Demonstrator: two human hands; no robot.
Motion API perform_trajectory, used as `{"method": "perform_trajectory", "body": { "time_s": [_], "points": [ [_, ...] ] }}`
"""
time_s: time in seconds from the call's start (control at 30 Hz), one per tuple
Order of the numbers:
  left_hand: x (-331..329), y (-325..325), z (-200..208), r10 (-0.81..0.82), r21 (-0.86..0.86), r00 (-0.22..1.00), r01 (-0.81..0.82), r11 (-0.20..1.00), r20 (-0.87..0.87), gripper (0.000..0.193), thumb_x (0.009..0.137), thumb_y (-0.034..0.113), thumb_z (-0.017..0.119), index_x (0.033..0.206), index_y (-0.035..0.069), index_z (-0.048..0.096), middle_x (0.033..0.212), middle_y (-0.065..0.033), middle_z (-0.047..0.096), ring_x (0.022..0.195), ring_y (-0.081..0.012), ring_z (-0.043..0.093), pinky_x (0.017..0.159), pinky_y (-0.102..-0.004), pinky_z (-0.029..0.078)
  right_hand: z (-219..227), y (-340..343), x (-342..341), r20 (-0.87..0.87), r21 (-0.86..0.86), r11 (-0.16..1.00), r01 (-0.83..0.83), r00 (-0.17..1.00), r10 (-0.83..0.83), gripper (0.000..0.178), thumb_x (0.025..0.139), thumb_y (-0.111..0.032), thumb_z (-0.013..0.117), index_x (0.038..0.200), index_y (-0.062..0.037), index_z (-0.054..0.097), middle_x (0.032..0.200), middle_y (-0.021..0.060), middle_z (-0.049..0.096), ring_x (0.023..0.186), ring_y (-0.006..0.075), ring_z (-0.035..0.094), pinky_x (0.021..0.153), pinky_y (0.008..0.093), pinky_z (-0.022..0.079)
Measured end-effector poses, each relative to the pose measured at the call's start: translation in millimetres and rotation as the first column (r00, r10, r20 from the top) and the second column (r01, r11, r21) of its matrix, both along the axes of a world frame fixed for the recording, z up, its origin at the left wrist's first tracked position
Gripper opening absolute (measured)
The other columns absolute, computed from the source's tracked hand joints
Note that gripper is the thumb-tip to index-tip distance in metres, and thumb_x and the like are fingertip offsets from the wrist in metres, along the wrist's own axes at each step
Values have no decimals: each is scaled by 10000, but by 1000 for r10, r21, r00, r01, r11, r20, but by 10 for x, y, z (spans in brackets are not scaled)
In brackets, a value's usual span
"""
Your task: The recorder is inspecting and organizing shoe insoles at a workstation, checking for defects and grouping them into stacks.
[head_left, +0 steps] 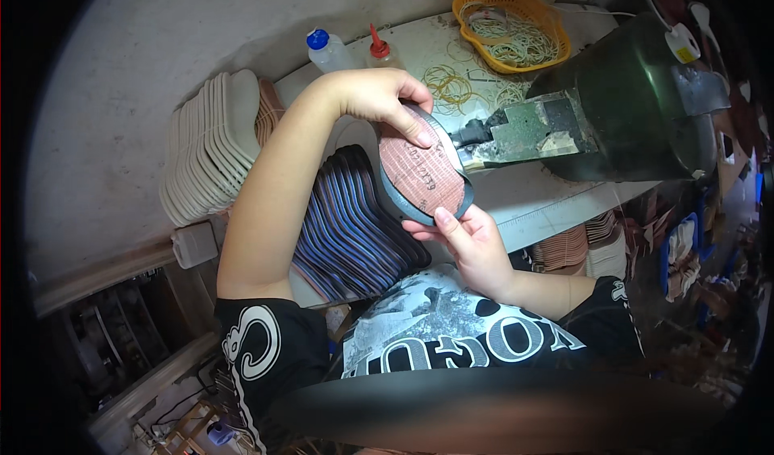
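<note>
An insole board [419,165] with a pinkish-red, finely lined face and a dark blue-grey rim is held tilted in front of me. At its upper end, my left hand [391,100] is closed, thumb on the face and fingers behind. My right hand [472,249] pinches the lower end, thumb on top. Just right of the board is the dark head [472,134] of a green machine [532,128]; I cannot tell whether the two touch. Below and left of the board, a stack of dark blue-edged insoles [355,217] stands close by, partly behind my left forearm.
Cream insoles [214,149] are stacked at the left by the wall. Two bottles, one blue-capped [325,50] and one red-tipped [380,48], stand at the back. An orange basket [484,56] holds rubber bands; loose bands [447,88] lie nearby. A large dark drum [637,92] is at right.
</note>
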State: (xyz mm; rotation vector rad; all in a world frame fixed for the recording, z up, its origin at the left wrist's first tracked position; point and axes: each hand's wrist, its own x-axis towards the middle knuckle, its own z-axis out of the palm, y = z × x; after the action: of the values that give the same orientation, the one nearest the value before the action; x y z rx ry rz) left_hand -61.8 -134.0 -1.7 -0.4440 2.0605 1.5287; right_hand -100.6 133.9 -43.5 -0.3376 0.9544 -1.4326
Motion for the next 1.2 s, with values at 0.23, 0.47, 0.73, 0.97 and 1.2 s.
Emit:
{"method": "perform_trajectory", "body": {
  "time_s": [0.23,0.47,0.73,0.97,1.2],
  "points": [
    [-38,-22,-57,23,-76,999,-27,997,-46,337,768,332,791,876,66,614,767,40,601,719,-54,539,623,-236,455,31,-73,-75,63,-62,998,30,998,-26,382,1036,-249,383,1228,60,497,1158,190,619,1067,250,627,927,351,487],
    [40,-39,18,86,-140,996,-89,986,-31,360,778,377,775,832,68,598,708,46,560,684,-52,512,584,-241,424,126,-192,-145,-19,-52,997,56,998,-57,382,1038,-247,383,1219,64,511,1139,165,637,1006,231,654,905,327,499],
    [351,114,45,138,-176,985,-155,972,-108,342,821,360,735,841,57,578,690,48,510,645,-48,450,548,-233,378,179,-233,-266,-94,5,1000,13,996,-13,376,1015,-238,432,1177,77,560,1110,183,652,922,238,680,890,342,508],
    [822,693,476,124,-327,916,-259,909,-381,299,807,273,722,846,9,588,693,-45,533,659,-127,511,589,-281,411,195,27,-311,-210,33,976,-216,953,218,210,923,-79,601,1102,29,585,1009,95,640,881,129,632,819,271,530],
    [1117,1451,470,333,-400,837,-510,761,-434,292,794,264,705,891,2,619,731,-93,590,650,-184,568,615,-295,445,358,72,-468,-928,-326,888,-323,289,-236,114,834,-42,685,907,10,614,817,107,648,729,193,647,652,312,519]
  ]
}}
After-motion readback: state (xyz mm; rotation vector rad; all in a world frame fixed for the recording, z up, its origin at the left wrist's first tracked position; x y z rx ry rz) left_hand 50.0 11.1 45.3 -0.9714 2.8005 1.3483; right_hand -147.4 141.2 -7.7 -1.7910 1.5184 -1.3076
